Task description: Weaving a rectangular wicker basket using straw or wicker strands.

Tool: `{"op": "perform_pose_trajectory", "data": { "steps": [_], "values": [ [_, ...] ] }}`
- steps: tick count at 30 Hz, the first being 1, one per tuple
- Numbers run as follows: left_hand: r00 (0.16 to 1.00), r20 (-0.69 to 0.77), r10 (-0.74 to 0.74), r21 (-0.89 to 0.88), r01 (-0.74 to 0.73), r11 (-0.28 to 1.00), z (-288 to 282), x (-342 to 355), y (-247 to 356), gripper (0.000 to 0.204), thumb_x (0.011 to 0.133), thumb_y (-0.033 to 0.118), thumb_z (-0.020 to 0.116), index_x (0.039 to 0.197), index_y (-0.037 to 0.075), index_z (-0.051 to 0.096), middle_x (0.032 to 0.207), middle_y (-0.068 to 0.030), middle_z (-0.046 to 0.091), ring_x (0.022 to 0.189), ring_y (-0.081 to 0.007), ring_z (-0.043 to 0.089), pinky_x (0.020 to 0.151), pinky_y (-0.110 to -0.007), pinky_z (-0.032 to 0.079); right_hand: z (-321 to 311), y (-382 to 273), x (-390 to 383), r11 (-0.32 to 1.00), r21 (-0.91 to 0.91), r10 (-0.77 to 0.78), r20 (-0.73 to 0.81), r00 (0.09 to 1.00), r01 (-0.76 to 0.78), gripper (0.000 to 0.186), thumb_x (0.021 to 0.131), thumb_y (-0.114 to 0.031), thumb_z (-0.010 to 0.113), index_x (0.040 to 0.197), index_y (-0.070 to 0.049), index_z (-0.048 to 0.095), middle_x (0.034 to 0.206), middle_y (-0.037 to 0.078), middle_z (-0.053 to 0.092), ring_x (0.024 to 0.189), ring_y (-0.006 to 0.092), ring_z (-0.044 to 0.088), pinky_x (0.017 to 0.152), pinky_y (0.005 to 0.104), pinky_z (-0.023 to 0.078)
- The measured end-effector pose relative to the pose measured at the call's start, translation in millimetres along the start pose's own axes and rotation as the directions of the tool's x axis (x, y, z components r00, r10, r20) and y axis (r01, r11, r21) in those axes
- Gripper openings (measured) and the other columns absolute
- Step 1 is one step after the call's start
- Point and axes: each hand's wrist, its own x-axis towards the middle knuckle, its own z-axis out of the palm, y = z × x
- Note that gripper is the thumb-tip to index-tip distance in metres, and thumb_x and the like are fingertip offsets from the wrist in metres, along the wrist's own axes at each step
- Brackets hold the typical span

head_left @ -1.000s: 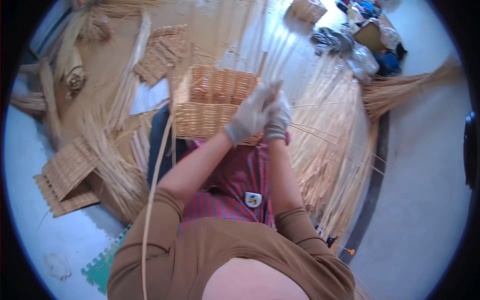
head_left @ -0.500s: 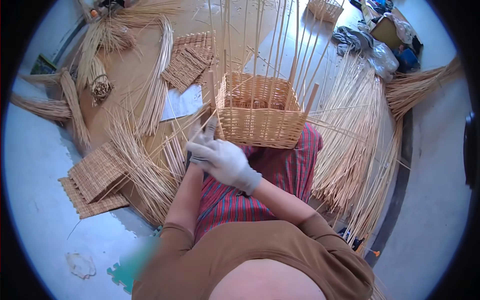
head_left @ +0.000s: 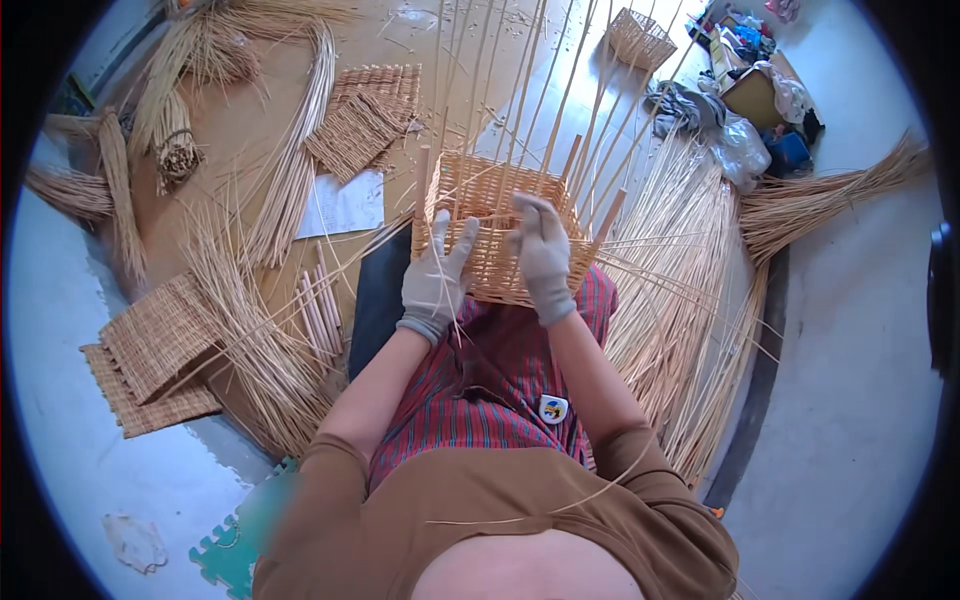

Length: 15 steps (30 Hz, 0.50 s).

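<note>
A square wicker basket [head_left: 490, 260] with tall upright stakes rests tilted across my lap. My left hand [head_left: 436, 285], in a pale glove, grips the basket's near wall at its left end, thumb and forefinger apart by the rim. A thin loose wicker strand [head_left: 456, 318] hangs down beside that hand. My right hand [head_left: 544, 258], gloved too, is at the near rim right of centre, its fingers bent together around a wicker strand that runs along the rim. The fingertips are partly hidden.
Bundles of loose wicker [head_left: 660, 340] lie to the right, more wicker [head_left: 265, 350] to the left. Woven panels [head_left: 165, 335] lie at the left, others [head_left: 360, 125] farther off. Another small basket [head_left: 641, 40] stands at the back, near piled bags [head_left: 740, 150]. Long strands stick out sideways from the basket.
My hands were together at the basket's left corner. The right hand has moved right to the near rim, and the left hand now lies against the near wall. A long strand now curves over my right sleeve.
</note>
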Motion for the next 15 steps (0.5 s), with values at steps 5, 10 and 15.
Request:
{"op": "perform_pose_trajectory", "data": {
  "steps": [5, 10, 15],
  "values": [
    [0.999, -0.048, 0.021, 0.064, -0.018, 0.998, 13, 6, -2, 0.091, 0.082, 0.018, 0.075, 0.160, 0.032, 0.029, 0.145, -0.0164, 0.046, 0.107, -0.0328, 0.066, 0.085, -0.042, 0.056, 53, -49, 65, 0.357, -0.896, -0.277, 0.169, 0.946, 0.264, 0.088, 0.089, -0.009, 0.067, 0.163, -0.015, 0.019, 0.147, 0.021, 0.051, 0.112, 0.0373, 0.067, 0.087, 0.0424, 0.055],
    [0.997, -0.079, 0.018, 0.223, 0.000, 0.975, 22, 6, -13, 0.077, 0.087, 0.007, 0.061, 0.156, 0.033, 0.038, 0.140, -0.0154, 0.053, 0.103, -0.0313, 0.066, 0.078, -0.042, 0.054, 39, -67, 48, 0.907, -0.358, -0.251, -0.038, 0.967, 0.221, 0.084, 0.092, 0.000, 0.060, 0.163, -0.014, 0.018, 0.128, 0.014, 0.066, 0.097, 0.0193, 0.065, 0.085, 0.0307, 0.053],
    [0.955, -0.243, 0.173, 0.139, -0.142, 0.980, 11, 17, 6, 0.067, 0.086, 0.021, 0.071, 0.148, 0.025, 0.048, 0.140, -0.0170, 0.051, 0.105, -0.0328, 0.063, 0.085, -0.044, 0.051, -70, 17, -4, 0.924, -0.382, -0.080, -0.224, 0.971, -0.012, 0.024, 0.102, -0.005, 0.052, 0.125, -0.007, 0.052, 0.100, 0.008, 0.068, 0.081, 0.0087, 0.063, 0.070, 0.0229, 0.048]
  ]
}}
